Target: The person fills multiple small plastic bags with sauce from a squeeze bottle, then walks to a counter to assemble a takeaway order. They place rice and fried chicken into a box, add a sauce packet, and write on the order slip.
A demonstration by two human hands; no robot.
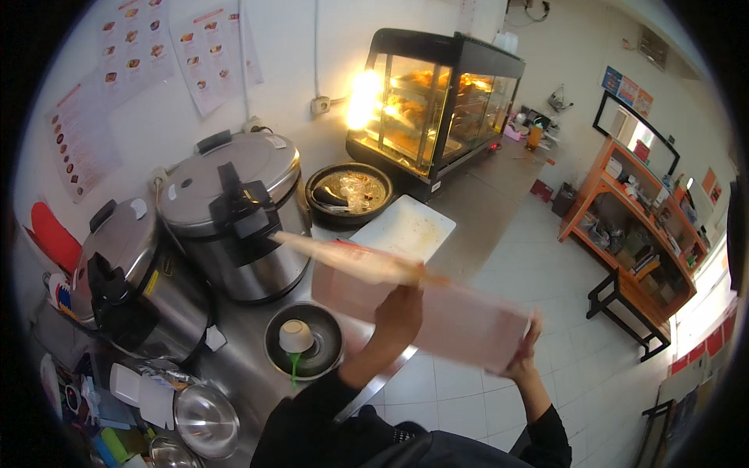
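My right hand grips the right end of a long, pinkish, box-like thing, seemingly plastic and blurred by motion. It is held tilted above the counter's edge and the floor. At its upper edge, my left hand has its fingers closed on a pale elongated thing with a red patch, too blurred to identify. That pale thing reaches left, in front of the large rice cooker. Behind the pinkish thing lies a white cutting board, partly covered.
A lit glass food warmer stands behind a dark pan holding a ladle and crumpled plastic. A second cooker stands left. Nearer sits a round dark dish with a white cup. Metal bowls lie lower left; an orange shelf stands right.
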